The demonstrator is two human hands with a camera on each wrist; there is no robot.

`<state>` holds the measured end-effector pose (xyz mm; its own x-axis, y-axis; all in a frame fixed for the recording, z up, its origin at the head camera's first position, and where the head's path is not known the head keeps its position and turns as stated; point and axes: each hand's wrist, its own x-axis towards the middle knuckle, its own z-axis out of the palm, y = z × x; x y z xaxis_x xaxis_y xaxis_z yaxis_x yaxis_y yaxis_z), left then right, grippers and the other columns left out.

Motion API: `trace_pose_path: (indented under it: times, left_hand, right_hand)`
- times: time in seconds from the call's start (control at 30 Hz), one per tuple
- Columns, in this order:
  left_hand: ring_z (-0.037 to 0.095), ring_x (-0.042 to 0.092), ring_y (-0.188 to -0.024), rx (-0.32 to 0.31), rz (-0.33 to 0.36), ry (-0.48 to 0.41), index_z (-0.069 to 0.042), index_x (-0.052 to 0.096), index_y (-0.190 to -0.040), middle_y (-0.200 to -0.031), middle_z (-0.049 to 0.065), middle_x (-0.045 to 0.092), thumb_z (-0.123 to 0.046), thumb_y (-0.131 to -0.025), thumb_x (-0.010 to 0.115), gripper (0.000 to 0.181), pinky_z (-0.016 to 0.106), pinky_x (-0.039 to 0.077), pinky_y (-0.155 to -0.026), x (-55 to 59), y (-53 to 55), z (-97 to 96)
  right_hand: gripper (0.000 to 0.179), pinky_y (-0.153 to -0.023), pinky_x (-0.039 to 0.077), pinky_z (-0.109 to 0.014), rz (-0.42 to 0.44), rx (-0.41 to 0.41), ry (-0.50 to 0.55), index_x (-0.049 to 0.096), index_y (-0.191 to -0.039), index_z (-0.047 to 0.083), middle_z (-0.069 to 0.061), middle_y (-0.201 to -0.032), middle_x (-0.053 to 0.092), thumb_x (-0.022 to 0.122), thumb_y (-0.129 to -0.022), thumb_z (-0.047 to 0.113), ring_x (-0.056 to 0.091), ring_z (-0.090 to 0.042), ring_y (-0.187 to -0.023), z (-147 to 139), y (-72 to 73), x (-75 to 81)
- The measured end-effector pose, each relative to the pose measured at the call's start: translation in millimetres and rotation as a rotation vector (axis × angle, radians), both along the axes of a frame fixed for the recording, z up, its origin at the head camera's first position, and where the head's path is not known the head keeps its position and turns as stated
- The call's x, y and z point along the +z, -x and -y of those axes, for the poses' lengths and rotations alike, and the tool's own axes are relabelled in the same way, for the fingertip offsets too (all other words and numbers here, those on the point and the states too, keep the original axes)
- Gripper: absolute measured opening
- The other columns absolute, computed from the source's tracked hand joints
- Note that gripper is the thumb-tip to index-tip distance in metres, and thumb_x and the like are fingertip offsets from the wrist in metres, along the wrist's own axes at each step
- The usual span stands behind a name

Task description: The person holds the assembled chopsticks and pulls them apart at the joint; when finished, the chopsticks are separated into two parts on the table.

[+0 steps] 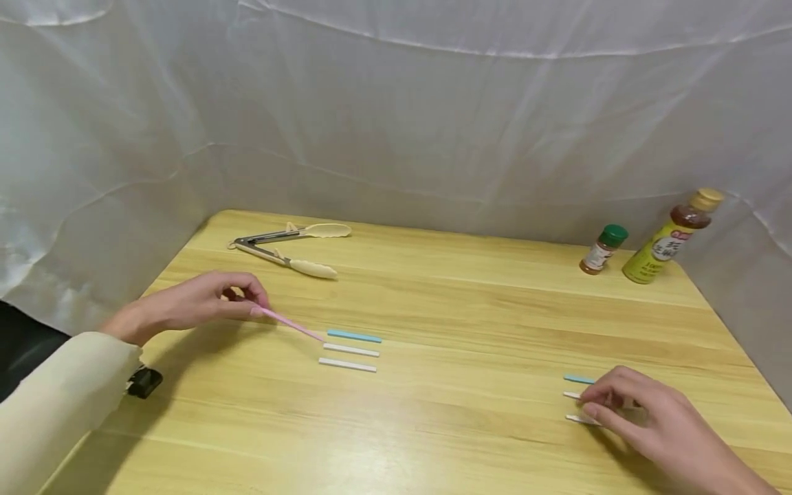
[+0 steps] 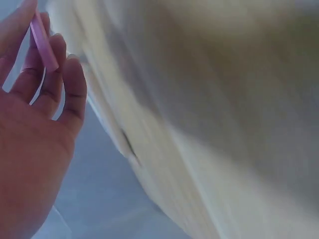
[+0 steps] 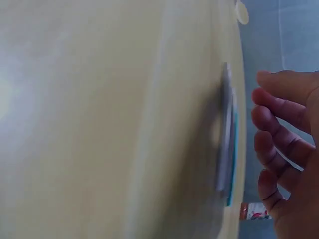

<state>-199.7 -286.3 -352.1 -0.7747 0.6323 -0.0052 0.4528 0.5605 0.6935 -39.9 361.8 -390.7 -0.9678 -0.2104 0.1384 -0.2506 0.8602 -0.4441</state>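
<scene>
My left hand (image 1: 204, 301) pinches one end of a thin pink stick (image 1: 293, 325) between thumb and fingers. The stick's far end slants down beside a short row on the table: a light blue stick (image 1: 355, 336) and two white sticks, the nearer white stick (image 1: 348, 365) lowest. Over at the right, my right hand (image 1: 650, 416) hovers above a similar row with loosely bent fingers, holding nothing in the right wrist view. That row has a blue stick (image 1: 578, 379) and white sticks (image 3: 224, 149), partly hidden by the hand in the head view.
Tongs (image 1: 272, 249) with cream tips lie spread at the back left. A green-capped spice jar (image 1: 598, 254) and a yellow-labelled bottle (image 1: 662, 244) stand at the back right. A black object (image 1: 145, 382) sits near my left sleeve. Grey-white cloth (image 1: 396, 124) hangs behind the wooden table (image 1: 445, 289).
</scene>
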Motion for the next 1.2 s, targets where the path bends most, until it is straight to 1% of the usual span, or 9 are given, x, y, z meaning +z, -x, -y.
trace_pose_path:
  times: [0.13,0.23,0.4,0.57,0.7,0.83,0.93,1.03,1.2]
  left_hand:
    - [0.009,0.066,-0.096,-0.028,-0.052,-0.041,-0.024,0.076,-0.11,-0.105,-0.006,0.075,-0.014,-0.105,0.073,0.011,0.027,0.053,-0.088,9.0,-6.0,-32.6]
    - [0.009,0.066,-0.097,-0.055,-0.076,-0.082,-0.022,0.076,-0.11,-0.104,-0.003,0.075,-0.012,-0.105,0.074,0.011,0.027,0.055,-0.088,12.8,-12.5,-61.0]
    - [0.012,0.065,-0.093,-0.098,-0.075,-0.132,-0.022,0.075,-0.111,-0.102,-0.005,0.071,-0.013,-0.104,0.075,0.011,0.028,0.056,-0.085,19.1,-28.9,-109.7]
    - [0.012,0.064,-0.091,-0.113,-0.094,-0.177,-0.021,0.075,-0.112,-0.102,-0.01,0.07,-0.015,-0.104,0.075,0.01,0.026,0.057,-0.081,22.9,-45.6,-151.1]
    - [0.011,0.063,-0.09,-0.106,-0.105,-0.2,-0.02,0.075,-0.113,-0.103,-0.009,0.07,-0.017,-0.105,0.074,0.008,0.026,0.059,-0.078,22.2,-58.0,-177.7]
    - [0.008,0.062,-0.089,-0.094,-0.145,-0.206,-0.02,0.075,-0.112,-0.103,-0.009,0.07,-0.018,-0.105,0.075,0.007,0.025,0.06,-0.077,19.3,-68.2,-199.1]
    - [0.005,0.061,-0.089,-0.1,-0.197,-0.215,-0.019,0.075,-0.111,-0.103,-0.008,0.07,-0.019,-0.105,0.075,0.006,0.027,0.06,-0.079,17.1,-73.4,-209.4]
    - [0.005,0.06,-0.09,-0.096,-0.22,-0.219,-0.02,0.074,-0.11,-0.104,-0.009,0.07,-0.021,-0.106,0.074,0.004,0.028,0.059,-0.08,15.3,-77.3,-214.9]
    - [0.003,0.056,-0.077,-0.065,-0.174,-0.206,-0.02,0.073,-0.115,-0.101,-0.011,0.066,-0.024,-0.106,0.075,0.01,0.024,0.053,-0.068,13.3,-81.6,-218.9]
  right_hand:
    - [0.025,-0.076,0.044,-0.013,-0.111,0.03,0.051,0.076,-0.109,0.037,0.023,-0.097,0.069,0.083,-0.098,0.016,0.06,0.002,-0.086,10,6.5,12.8]
    - [0.027,-0.078,0.044,-0.012,-0.153,0.058,0.103,0.076,-0.116,0.032,0.02,-0.099,0.07,0.081,-0.099,0.012,0.061,0.002,-0.089,24,11.8,23.6]
    - [0.032,-0.078,0.047,-0.014,-0.185,0.147,0.161,0.075,-0.122,0.031,0.017,-0.101,0.072,0.079,-0.1,0.008,0.062,0.0,-0.089,57,20.3,40.8]
    - [0.031,-0.074,0.053,-0.018,-0.208,0.266,0.22,0.074,-0.126,0.026,0.012,-0.103,0.074,0.077,-0.101,0.007,0.064,-0.001,-0.087,92,28.5,48.1]
    - [0.026,-0.071,0.056,-0.022,-0.152,0.313,0.254,0.072,-0.129,0.024,0.015,-0.101,0.073,0.074,-0.105,0.013,0.064,0.0,-0.085,119,30.5,51.4]
    - [0.025,-0.061,0.051,-0.023,-0.107,0.323,0.277,0.072,-0.127,0.026,0.02,-0.092,0.068,0.076,-0.104,0.018,0.058,0.0,-0.073,141,31.6,51.3]
    - [0.02,-0.054,0.044,-0.021,-0.135,0.325,0.287,0.074,-0.119,0.027,0.019,-0.085,0.062,0.079,-0.102,0.019,0.049,0.001,-0.065,150,32.2,49.0]
    - [0.015,-0.052,0.041,-0.02,-0.17,0.323,0.304,0.074,-0.11,0.027,0.019,-0.081,0.057,0.079,-0.102,0.016,0.043,0.003,-0.063,155,32.8,46.9]
    - [0.018,-0.052,0.039,-0.019,-0.193,0.315,0.311,0.072,-0.104,0.028,0.018,-0.078,0.053,0.079,-0.101,0.012,0.04,0.004,-0.063,159,34.4,45.2]
